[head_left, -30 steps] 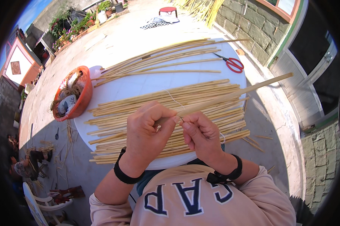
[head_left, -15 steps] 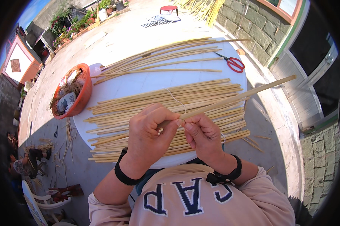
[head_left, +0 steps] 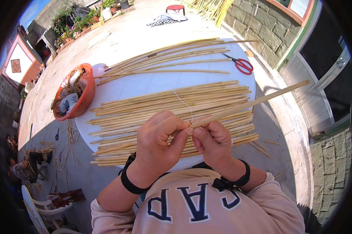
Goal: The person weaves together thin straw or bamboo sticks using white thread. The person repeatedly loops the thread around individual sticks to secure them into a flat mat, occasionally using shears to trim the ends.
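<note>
Your left hand and right hand both keep a tight grip on one stick's near end, held above the stick rows on the white counter.

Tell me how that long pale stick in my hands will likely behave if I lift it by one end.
The stick probably stays fairly stiff: it runs straight past the table edge, gripped only at its near end by the left hand and right hand. It looks thin and dry, so likely light. Being round, it may roll if laid down.
</note>
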